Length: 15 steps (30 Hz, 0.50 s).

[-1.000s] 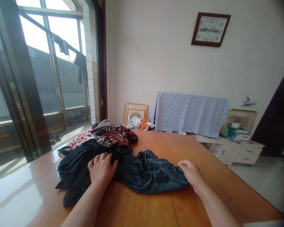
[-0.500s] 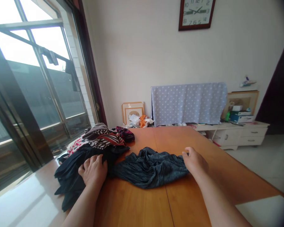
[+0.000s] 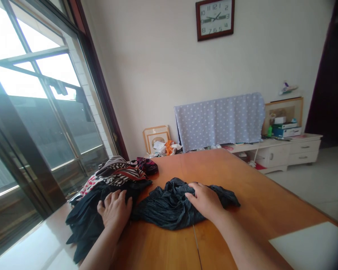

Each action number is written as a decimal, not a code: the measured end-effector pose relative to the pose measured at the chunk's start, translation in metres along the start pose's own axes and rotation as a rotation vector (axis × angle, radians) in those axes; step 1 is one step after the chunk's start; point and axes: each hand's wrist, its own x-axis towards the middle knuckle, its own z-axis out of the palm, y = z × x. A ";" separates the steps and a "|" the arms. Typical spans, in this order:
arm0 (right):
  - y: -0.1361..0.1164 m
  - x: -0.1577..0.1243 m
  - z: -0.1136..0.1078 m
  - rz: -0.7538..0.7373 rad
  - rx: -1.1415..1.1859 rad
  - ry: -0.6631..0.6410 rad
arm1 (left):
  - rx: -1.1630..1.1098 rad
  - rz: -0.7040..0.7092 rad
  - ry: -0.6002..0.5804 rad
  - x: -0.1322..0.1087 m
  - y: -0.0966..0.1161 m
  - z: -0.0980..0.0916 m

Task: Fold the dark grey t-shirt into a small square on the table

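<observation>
Right hand (image 3: pixel 204 200) half-closes on a crumpled dark-blue garment (image 3: pixel 169 210); left hand (image 3: pixel 114 210) lies spread on black clothing (image 3: pixel 86 213).

Strong daylight enters through the window (image 3: pixel 25 75), overexposing its upper panes. Glare whitens the table (image 3: pixel 253 187) at both near corners, the dark cloth (image 3: pixel 169 206) loses fold detail in shadow, and straight lines bow toward the dimmed frame edges.

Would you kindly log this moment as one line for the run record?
left hand: on black garment | right hand: on crumpled dark grey garment | nearby: striped fabric | surface: wooden table
</observation>
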 end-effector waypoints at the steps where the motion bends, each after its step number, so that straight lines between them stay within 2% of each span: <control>1: -0.002 -0.002 0.002 -0.005 -0.008 -0.031 | 0.005 0.017 0.008 0.002 0.004 -0.003; 6: -0.001 -0.006 0.006 0.002 -0.039 -0.161 | -0.009 0.137 0.023 0.024 0.029 -0.018; 9: 0.000 -0.007 0.007 -0.004 -0.032 -0.189 | -0.017 0.251 0.028 0.043 0.048 -0.017; 12: 0.001 -0.006 0.008 -0.002 -0.019 -0.198 | -0.004 0.393 0.016 0.062 0.066 -0.003; 15: 0.002 -0.005 0.011 0.006 -0.019 -0.199 | 0.023 0.543 -0.029 0.082 0.077 0.023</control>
